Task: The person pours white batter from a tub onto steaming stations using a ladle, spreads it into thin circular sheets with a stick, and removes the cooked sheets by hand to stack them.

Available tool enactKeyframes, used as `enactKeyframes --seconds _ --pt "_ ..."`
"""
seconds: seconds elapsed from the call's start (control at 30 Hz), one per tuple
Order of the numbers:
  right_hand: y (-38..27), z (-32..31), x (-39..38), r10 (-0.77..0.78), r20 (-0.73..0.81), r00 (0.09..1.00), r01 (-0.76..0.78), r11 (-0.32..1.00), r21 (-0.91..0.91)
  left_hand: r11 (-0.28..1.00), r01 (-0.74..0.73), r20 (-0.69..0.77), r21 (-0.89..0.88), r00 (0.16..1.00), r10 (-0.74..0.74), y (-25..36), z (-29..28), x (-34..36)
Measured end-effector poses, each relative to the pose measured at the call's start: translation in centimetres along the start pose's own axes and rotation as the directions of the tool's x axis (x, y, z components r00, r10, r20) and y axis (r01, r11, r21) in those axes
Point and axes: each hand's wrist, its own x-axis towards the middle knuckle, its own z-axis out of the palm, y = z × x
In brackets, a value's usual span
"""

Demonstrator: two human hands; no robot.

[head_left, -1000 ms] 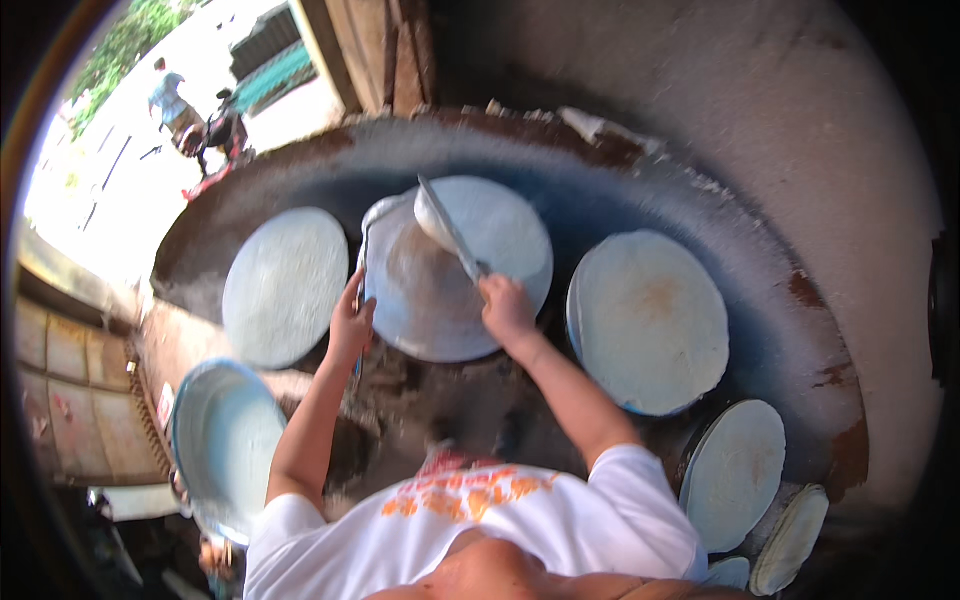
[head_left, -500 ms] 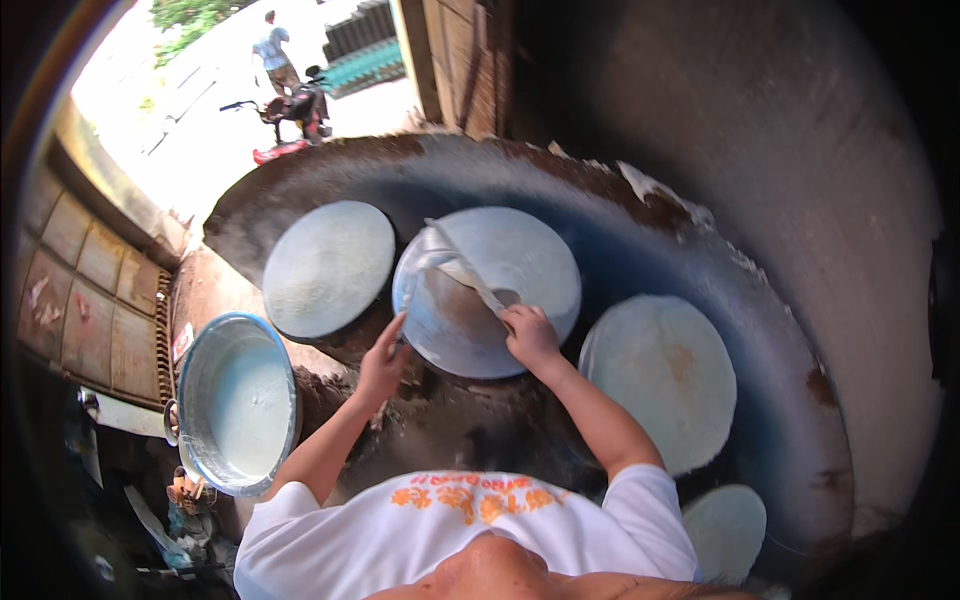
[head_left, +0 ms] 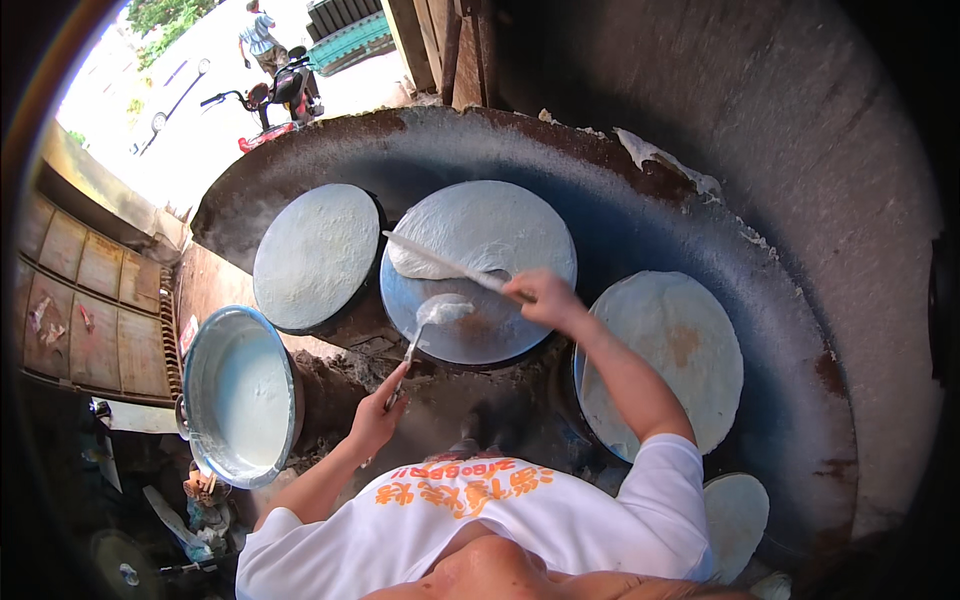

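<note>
My right hand grips a long flat blade that lies across the middle round griddle. Wet pale batter covers that griddle's far half, while the near part shows bluish metal and a brown patch. Closed on a thin handle, my left hand holds a spoon-like tool with batter on its head over the near half. A left griddle carries a thin pale round layer. A right griddle bears another, browned in places. A wide blue-rimmed basin of white batter stands beside my left arm.
A curved, sooty wall surrounds the griddles at the back and right. Pale rounds lie at lower right. Rusty panels are at the left. Outside the top-left opening are a scooter and a walking person.
The batter has spread over the middle griddle's far half. My right hand with the blade has moved rightward; my left hand with its tool has come lower, toward the near side.
</note>
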Motion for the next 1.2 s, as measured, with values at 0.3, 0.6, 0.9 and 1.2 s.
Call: enactKeyframes --seconds 0.3,0.6,0.9,1.2 --pt "0.2 0.1 0.3 -0.112 0.12 0.986 0.129 0.982 -0.14 0.973 0.228 0.169 -0.045 0.961 -0.218 1.7 0.1 -2.4" --pt "1.6 0.3 0.5 -0.069 0.195 0.978 0.051 0.994 0.1 0.884 0.401 0.144 -0.239 0.915 -0.377 1.3 -1.7 -6.4" --pt "0.7 0.3 -3.1 -0.008 0.236 0.972 -0.036 0.983 0.183 0.773 0.387 -0.006 -0.502 0.893 -0.45 1.4 -0.5 -2.8" --pt "-5.3 4.3 -9.2 -0.081 -0.163 0.983 0.03 0.956 -0.293 0.875 0.318 0.095 -0.365 0.948 -0.305 1.4 0.1 -2.7"
